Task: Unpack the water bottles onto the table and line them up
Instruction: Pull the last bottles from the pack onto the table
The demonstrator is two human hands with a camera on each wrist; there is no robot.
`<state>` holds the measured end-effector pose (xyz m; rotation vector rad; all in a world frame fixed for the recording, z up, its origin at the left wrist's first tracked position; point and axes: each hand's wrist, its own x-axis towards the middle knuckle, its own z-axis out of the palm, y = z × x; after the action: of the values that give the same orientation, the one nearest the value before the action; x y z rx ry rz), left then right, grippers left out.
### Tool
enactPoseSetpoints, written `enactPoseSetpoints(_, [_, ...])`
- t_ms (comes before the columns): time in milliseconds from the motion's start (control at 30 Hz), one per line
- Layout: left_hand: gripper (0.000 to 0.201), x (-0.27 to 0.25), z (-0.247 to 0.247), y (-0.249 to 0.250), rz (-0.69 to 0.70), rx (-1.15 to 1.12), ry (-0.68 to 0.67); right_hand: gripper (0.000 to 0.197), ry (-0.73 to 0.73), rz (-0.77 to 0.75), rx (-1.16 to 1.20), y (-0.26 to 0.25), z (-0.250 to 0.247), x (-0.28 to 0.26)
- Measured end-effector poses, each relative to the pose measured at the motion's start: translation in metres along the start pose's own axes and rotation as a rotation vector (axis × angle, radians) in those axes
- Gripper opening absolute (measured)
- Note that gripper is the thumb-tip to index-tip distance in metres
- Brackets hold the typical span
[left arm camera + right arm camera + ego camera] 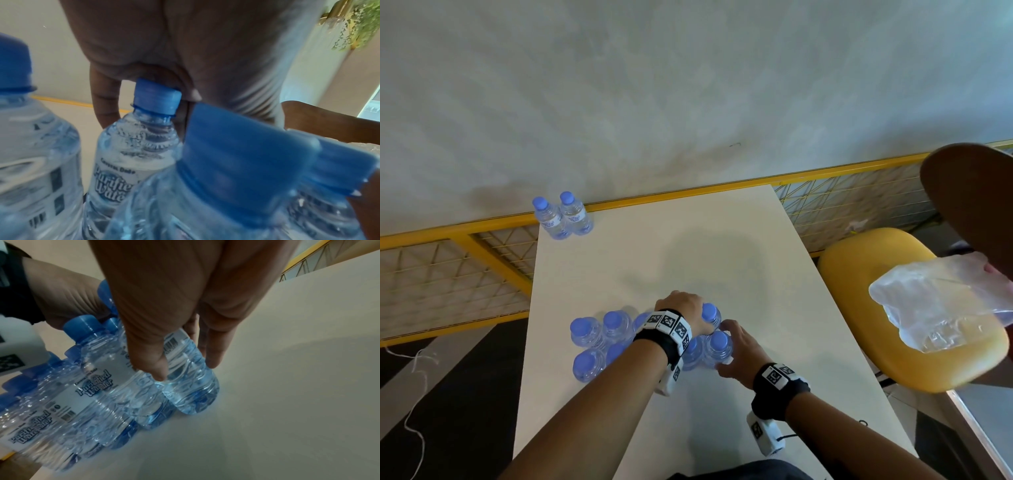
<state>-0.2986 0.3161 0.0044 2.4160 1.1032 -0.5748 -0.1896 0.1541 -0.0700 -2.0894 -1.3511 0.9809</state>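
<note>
Several clear water bottles with blue caps (599,339) stand bunched on the white table (722,240) near its front left. Two more bottles (563,216) stand side by side at the far left corner. My left hand (679,305) reaches down over the bunch. In the left wrist view its thumb and a finger pinch the cap of one bottle (156,99), which the hand hides from the head camera. My right hand (738,346) grips the rightmost bottle (719,347); thumb and fingers wrap round its body (191,386).
A yellow chair (859,274) stands right of the table, with crumpled clear plastic wrap (935,301) on its seat. A brown chair back (969,198) rises behind it. A yellow mesh railing (688,195) runs along the table's far edge. Floor lies to the left.
</note>
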Motion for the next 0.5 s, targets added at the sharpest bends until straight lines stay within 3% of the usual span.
enactPoseSetpoints(267, [0.038,-0.004,0.0,-0.001,0.022,-0.006,0.004,0.075,-0.039,0.03,-0.05,-0.002,-0.001,-0.001])
enactPoseSetpoints(333, [0.04,-0.008,-0.002,-0.003,0.063,-0.05,0.02,0.084,-0.052,0.048,-0.084,-0.004,-0.003,-0.002])
enactPoseSetpoints(433, [0.049,-0.023,-0.009,-0.013,0.121,-0.145,0.102,0.102,-0.033,0.077,-0.154,-0.014,-0.012,-0.01])
enactPoseSetpoints(500, [0.055,-0.041,-0.014,-0.028,0.151,-0.226,0.203,0.102,0.045,0.047,-0.186,-0.028,-0.025,-0.02])
